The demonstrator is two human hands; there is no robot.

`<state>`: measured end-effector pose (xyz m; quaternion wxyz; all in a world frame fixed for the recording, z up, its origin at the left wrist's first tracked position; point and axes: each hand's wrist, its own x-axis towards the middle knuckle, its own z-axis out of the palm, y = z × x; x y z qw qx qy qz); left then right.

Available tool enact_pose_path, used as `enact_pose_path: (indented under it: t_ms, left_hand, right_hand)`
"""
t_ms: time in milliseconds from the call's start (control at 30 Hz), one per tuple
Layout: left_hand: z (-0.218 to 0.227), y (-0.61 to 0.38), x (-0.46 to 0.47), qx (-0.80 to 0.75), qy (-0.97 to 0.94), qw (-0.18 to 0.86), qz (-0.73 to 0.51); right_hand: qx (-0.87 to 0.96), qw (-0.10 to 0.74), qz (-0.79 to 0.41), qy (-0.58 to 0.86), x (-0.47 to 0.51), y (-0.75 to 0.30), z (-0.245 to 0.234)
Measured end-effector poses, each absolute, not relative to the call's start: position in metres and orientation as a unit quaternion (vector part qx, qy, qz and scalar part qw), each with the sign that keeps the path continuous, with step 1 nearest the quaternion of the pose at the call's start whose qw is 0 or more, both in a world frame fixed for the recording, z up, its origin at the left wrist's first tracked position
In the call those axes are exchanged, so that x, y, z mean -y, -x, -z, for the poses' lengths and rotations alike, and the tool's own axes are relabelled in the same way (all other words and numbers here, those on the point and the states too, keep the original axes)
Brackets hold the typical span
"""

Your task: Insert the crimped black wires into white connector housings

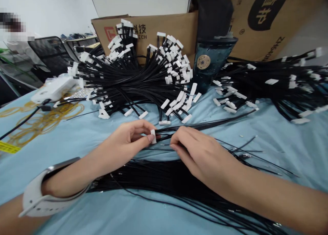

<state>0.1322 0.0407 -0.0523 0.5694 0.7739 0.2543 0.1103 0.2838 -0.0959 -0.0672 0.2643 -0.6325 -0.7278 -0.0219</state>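
Note:
Between the thumb and fingers of my left hand (125, 139) is a small white connector housing (153, 136), tilted nearly upright. Several thin black wires run from it to the right, towards a far white end. My right hand (194, 149) is closed in a pinch just right of the housing, at a black wire (167, 137); its fingertips hide how the wire is gripped. Under both hands lies a thick bundle of loose black wires (159, 177). More single wires (256, 160) with small metal tips lie to the right of my right hand.
Behind my hands is a large pile of black cables (130, 78) with white connectors; another pile (269, 81) lies right. A dark blue cup (212, 62) stands between them, before cardboard boxes (164, 30). Yellow rubber bands (48, 122) and a white power strip (55, 88) lie left. A person sits far left.

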Motion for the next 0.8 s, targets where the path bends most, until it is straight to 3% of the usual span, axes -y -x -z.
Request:
enact_pose_path:
  t_ms: [800]
  left_hand:
    - [0.052,-0.129,-0.039,-0.229,-0.769,0.594,-0.060]
  right_hand:
    - [0.755,0.327,0.044,0.567,0.096,-0.286,0.077]
